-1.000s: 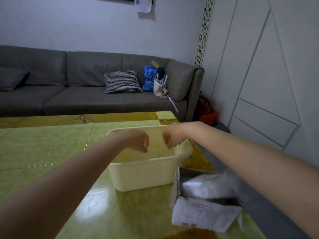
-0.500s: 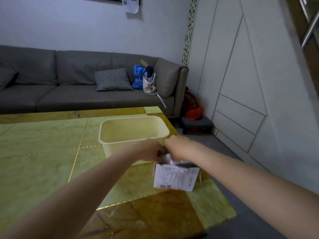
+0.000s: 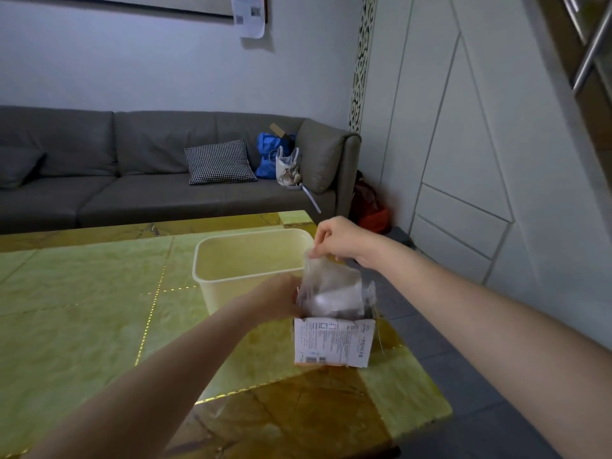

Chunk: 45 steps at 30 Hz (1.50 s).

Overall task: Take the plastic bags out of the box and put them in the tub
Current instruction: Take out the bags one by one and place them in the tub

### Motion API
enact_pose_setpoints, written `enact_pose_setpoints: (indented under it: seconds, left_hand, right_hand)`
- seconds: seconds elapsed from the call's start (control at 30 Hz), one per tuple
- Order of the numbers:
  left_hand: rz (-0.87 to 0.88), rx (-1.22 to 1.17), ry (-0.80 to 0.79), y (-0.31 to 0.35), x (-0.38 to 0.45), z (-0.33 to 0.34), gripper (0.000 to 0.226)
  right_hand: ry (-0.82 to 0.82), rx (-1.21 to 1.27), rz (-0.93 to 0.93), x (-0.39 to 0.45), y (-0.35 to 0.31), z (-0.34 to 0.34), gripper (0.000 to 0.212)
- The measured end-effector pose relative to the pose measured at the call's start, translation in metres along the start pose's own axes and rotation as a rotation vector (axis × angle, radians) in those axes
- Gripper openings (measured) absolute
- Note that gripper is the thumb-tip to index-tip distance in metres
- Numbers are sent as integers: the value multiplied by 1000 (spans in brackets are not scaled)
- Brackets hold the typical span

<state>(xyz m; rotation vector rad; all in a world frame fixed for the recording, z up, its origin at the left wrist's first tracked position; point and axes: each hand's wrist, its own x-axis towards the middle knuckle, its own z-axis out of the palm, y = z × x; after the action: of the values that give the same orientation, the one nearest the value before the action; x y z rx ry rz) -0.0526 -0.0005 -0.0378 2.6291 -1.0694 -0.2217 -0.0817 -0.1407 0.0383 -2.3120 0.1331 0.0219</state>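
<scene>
Right of centre in the frame, my right hand (image 3: 344, 241) pinches the top edge of a clear plastic bag (image 3: 329, 286), which stands partly out of the box (image 3: 334, 342). My left hand (image 3: 276, 301) grips the box's left side. The cream tub (image 3: 231, 286) sits on the bench (image 3: 82, 309), just behind the box.

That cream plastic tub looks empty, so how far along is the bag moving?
Barely begun. The cream plastic tub shows no bags inside. In hand: the right hand pinches a clear plastic bag by its top, lifting it from the small labelled cardboard box, which the left hand steadies. Left: drop it in the tub, then any bags remaining.
</scene>
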Motion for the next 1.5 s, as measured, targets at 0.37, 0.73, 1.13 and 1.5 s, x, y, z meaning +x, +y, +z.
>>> enact_pose_setpoints:
  seconds: [0.37,0.73,1.13,1.5]
  left_hand:
    - [-129,-1124,58,-15,-14,-54,34]
    - [-261,-1526,585,-18,-17,-90,34]
    - [-270,-1661,837,-18,-9,-86,26]
    - [-221,-978,366,-27,-22,-85,84]
  right_hand:
    - [237,245,-130,14,-21,-19,18]
    - [177,293,111,12,-10,-2,50]
    - [219,1154,232,21,-29,25,13]
    - [588,-113,-140,29,-41,-12,19]
